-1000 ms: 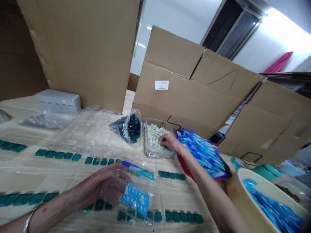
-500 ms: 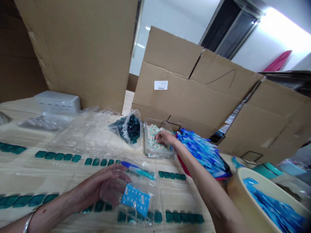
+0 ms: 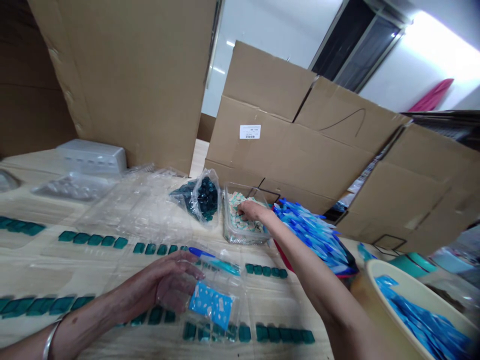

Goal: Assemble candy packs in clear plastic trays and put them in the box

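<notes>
My left hand (image 3: 165,282) rests with fingers spread on a clear plastic blister tray (image 3: 219,287) near the table's front. That tray holds a blue-handled tool (image 3: 213,260), a blue printed sachet (image 3: 210,304) and a row of teal blocks (image 3: 225,332). My right hand (image 3: 250,210) reaches far across into a clear tub (image 3: 229,231) of small white-and-pink pieces. Its fingers are curled down among the pieces; what they hold is hidden.
A bag of dark teal blocks (image 3: 200,197) stands left of the tub, a heap of blue packets (image 3: 315,232) right of it. A cream basin (image 3: 378,295) with blue packets sits at the right front. Cardboard boxes (image 3: 300,145) wall the back. More clear trays (image 3: 131,210) cover the table.
My right hand has moved a little farther left and deeper into the tub of small pieces. The left hand has stayed on the tray.
</notes>
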`<state>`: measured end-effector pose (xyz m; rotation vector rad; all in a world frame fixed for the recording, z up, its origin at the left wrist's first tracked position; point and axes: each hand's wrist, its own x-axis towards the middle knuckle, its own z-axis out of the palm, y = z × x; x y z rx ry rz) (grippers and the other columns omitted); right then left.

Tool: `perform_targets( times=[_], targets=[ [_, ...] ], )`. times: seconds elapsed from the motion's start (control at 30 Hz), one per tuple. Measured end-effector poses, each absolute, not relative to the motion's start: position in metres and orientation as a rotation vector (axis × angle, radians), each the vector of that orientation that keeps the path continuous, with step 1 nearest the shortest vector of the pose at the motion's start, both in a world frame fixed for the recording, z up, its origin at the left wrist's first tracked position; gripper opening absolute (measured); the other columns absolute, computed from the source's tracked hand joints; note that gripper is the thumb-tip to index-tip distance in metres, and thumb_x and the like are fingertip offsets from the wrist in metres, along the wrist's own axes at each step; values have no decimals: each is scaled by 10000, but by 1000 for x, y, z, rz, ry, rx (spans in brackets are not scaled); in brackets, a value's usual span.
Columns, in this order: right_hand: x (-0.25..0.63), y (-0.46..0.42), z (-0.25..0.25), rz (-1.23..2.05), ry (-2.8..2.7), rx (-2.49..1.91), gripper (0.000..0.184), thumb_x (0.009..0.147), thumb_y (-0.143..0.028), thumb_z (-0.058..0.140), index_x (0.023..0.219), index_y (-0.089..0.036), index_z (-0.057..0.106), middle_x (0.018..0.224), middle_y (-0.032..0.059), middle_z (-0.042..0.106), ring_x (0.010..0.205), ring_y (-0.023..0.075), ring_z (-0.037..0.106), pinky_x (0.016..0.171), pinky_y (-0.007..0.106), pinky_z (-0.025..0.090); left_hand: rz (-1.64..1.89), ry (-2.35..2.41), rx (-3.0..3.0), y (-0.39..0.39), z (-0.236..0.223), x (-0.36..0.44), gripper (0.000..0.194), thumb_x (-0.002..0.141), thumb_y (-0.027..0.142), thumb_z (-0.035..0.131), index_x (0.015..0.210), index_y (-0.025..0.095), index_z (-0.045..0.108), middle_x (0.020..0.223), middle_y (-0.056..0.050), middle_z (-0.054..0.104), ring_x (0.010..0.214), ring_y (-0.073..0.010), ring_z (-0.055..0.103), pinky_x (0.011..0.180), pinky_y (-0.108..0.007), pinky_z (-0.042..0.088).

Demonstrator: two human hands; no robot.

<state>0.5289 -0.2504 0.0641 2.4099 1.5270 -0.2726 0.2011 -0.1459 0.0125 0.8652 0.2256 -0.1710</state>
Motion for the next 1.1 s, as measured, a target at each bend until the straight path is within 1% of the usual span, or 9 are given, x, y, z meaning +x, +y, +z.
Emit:
perform_targets(
  times=[0.1,0.17,0.27,0.4,0.53,0.6,0.77,0.97,1.1],
  targets=[
    [525,-256,63,-215,1552,2414,214,658,-113,625,865,-148,669,905,74,685,816,174,594,657,198,382,-163,226,863,-147,13,201,237,831,259,517,1060,198,524,1047,-102,610,816,-213,615,602,-331,510],
    [525,-263,64,-179,1576,2434,190,680,-117,602,859,-148,660,885,70,679,803,162,582,657,198,378,-165,211,865,-147,12,201,232,833,264,511,1053,195,533,1040,-103,612,804,-214,615,588,-328,510],
    [530,-274,67,-220,1667,2618,200,672,-113,607,865,-135,652,836,60,666,756,144,568,649,198,388,-177,195,862,-148,11,201,240,827,275,513,1049,191,548,1030,-105,612,786,-214,610,557,-320,509],
    [541,-278,69,-547,1715,2869,168,688,-160,616,843,-101,643,721,35,646,636,117,564,593,197,428,-184,201,849,-146,12,200,259,808,281,545,1053,198,557,1012,-102,618,799,-210,608,579,-300,502],
    [547,-267,61,-1005,1671,2930,152,664,-180,646,800,-115,633,604,-16,603,535,90,534,532,186,433,-202,228,848,-145,14,200,260,802,291,557,1046,204,549,1067,-112,612,806,-219,612,591,-320,507],
    [548,-260,56,-1102,1633,2947,134,644,-160,654,770,-123,625,581,-31,581,521,78,518,524,177,428,-201,239,852,-145,17,200,260,800,285,561,1046,202,545,1077,-115,613,810,-219,613,608,-329,508],
    [547,-257,46,-1064,1612,2973,123,659,-107,614,777,-133,590,603,-37,547,526,71,496,498,161,403,-200,249,857,-147,22,199,253,806,272,547,1047,199,539,1064,-104,615,804,-216,613,581,-314,502],
    [541,-269,42,-955,1700,3067,209,725,-150,594,924,-167,533,766,-18,550,624,77,514,563,165,441,-190,250,874,-147,15,200,277,809,281,545,1075,202,527,1049,-104,617,810,-222,611,567,-316,507],
    [538,-275,48,-1036,1708,3183,152,737,-159,579,879,-149,525,711,-24,538,605,79,517,560,175,448,-186,237,871,-147,12,200,271,809,281,544,1067,202,532,1057,-105,613,816,-215,608,570,-303,503]
  ],
)
